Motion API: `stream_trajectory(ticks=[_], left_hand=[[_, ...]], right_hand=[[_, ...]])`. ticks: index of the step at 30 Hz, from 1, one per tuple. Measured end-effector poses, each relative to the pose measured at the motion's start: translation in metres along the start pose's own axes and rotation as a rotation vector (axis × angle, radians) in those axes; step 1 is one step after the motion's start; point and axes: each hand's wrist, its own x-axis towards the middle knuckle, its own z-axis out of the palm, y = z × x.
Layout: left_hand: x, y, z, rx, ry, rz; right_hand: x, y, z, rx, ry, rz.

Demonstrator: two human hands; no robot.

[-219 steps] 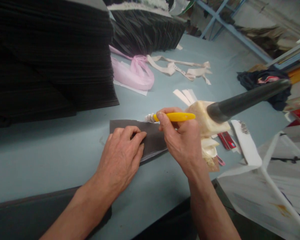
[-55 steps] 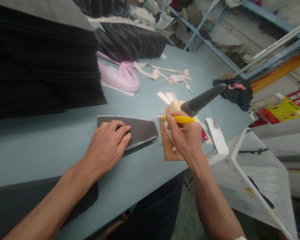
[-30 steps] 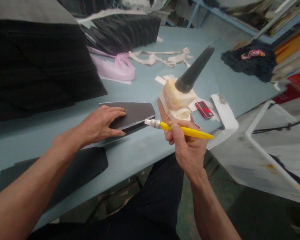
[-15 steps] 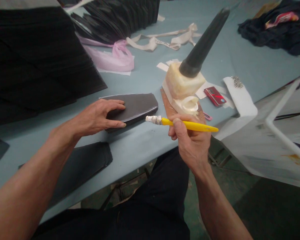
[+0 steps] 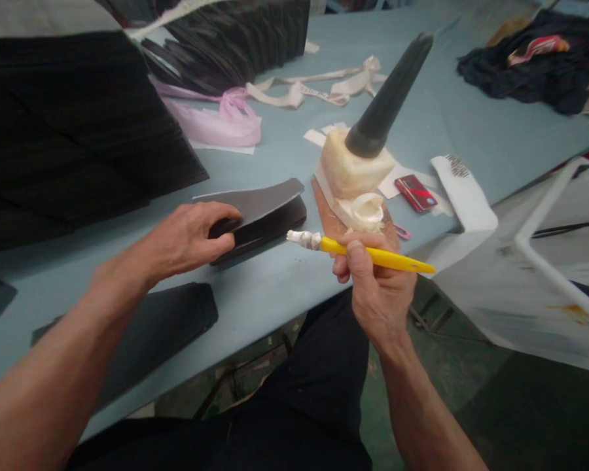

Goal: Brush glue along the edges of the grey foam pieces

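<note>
A person's two bare hands work over a pale blue worktop (image 5: 260, 301). At its middle lies a low stack of dark pieces (image 5: 282, 227), topped by a dark grey sheet (image 5: 262, 199) whose near edge and right end stand raised, leaving a gap beneath. The left hand (image 5: 186, 235) is at the sheet's left part, half closed, fingers curled against it and thumb just below; whether the thumb actually grips the sheet is hard to tell.

The right hand (image 5: 380, 288) is closed around a yellow brush (image 5: 383, 257), held nearly level. Its white-coated tip points left, close to the stack's right end but apart from it.

Behind the brush, a cream block (image 5: 353, 170) with a dark tapered tube (image 5: 392, 98) leaning up from it sits on a brown board (image 5: 324, 208). A small red case (image 5: 415, 193) lies to the right. At far left rises a tall black pile (image 5: 78, 131), with a pink ribbon (image 5: 226, 124) beside it.
</note>
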Motion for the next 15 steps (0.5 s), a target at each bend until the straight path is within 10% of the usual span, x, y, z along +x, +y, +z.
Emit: stream_trajectory(ticks=[15], left_hand=[[0.006,-0.003,0.007,0.012,0.164,-0.092]], right_hand=[[-0.015,0.006,-0.004,-0.124,0.034,-0.241]])
